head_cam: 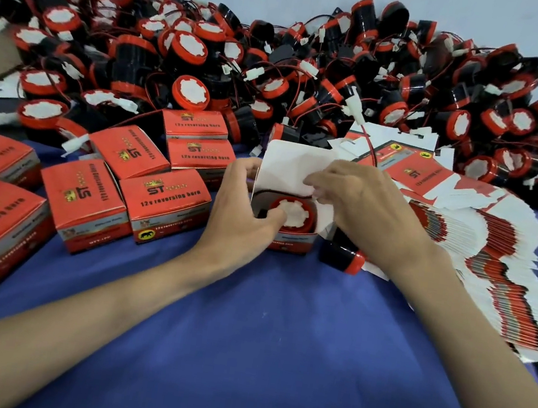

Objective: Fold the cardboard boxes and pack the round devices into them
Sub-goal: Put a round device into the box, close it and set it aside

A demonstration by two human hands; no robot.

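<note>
Head camera catches the closing step: left hand [243, 207] grips the open box [289, 245], thumb pressing the round device [295, 216] seated inside, while right hand [356, 209] pinches the white lid flap [288, 165], which next needs folding down and tucking.

A blue cloth [258, 340] covers the surface, a heap of round devices [212, 57] along its far side. Closed red boxes [163, 209] stand at left, flat boxes [493, 270] fan out at right, and an open box [289, 243] sits between, one loose device [343, 257] beside it
</note>
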